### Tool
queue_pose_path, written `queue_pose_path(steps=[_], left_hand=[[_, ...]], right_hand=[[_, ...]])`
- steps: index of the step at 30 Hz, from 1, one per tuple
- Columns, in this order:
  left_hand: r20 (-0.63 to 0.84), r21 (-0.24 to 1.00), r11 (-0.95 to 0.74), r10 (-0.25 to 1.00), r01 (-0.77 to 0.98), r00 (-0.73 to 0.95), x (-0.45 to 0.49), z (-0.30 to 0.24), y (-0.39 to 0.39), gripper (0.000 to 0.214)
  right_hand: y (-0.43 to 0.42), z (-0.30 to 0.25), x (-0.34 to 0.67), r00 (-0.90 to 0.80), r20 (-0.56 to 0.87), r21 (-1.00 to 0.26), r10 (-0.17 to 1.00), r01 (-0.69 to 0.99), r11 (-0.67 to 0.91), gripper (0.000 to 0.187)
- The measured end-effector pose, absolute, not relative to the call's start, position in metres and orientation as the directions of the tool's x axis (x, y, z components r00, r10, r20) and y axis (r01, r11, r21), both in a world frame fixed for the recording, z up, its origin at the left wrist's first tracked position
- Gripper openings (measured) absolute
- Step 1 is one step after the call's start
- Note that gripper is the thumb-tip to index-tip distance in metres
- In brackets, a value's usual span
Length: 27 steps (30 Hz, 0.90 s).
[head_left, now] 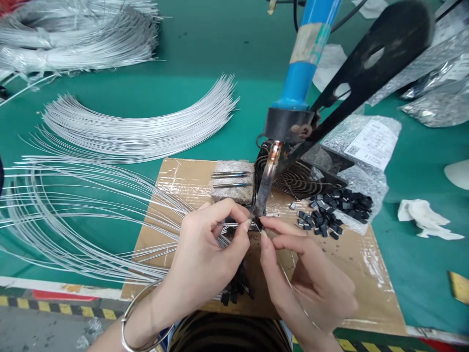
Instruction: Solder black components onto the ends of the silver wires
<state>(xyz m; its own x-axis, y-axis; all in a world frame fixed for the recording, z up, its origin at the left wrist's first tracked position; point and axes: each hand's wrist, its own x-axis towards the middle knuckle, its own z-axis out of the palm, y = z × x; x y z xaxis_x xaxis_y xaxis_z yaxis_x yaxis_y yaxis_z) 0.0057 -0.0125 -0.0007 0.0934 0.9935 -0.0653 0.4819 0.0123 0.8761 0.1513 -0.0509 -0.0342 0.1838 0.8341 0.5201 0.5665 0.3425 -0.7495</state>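
A soldering iron (296, 83) with a blue handle hangs tip-down in a black metal bracket (370, 63). Its hot end (264, 193) reaches down between my fingertips. My left hand (208, 249), wearing a bangle, pinches a thin wire (226, 225) just left of the tip. My right hand (308, 278) pinches a fine strand of solder wire (286, 276) close to the tip on the other side; the strand trails down across the palm. The joint itself is too small and partly covered by fingers. Finished-looking black ends (234, 288) on white wires lie below my left hand.
Loose white wires (84, 215) fan out leftward; a curved bundle (142, 132) and tied coils (80, 39) lie behind. On the cardboard (359, 283) are a block with metal rods (231, 193), a fan (296, 183) and small black connectors (337, 208). A plastic bag (384, 132) sits right.
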Motion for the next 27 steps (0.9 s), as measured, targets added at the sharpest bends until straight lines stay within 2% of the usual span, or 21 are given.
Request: queue_pose_path(steps=[6, 27], left_hand=[[-0.094, 0.881, 0.034, 0.99, 0.472, 0.104, 0.0051, -0.0017, -0.0119, 0.014], [-0.08, 0.881, 0.022, 0.991, 0.473, 0.103, 0.0054, -0.0019, -0.0121, 0.015]], right_hand=[[-0.0506, -0.0377, 0.1527, 0.177, 0.507, -0.771, 0.844, 0.53, 0.353, 0.023], [-0.0498, -0.0354, 0.1517, 0.179, 0.554, -0.722, 0.813, 0.589, 0.362, 0.022]])
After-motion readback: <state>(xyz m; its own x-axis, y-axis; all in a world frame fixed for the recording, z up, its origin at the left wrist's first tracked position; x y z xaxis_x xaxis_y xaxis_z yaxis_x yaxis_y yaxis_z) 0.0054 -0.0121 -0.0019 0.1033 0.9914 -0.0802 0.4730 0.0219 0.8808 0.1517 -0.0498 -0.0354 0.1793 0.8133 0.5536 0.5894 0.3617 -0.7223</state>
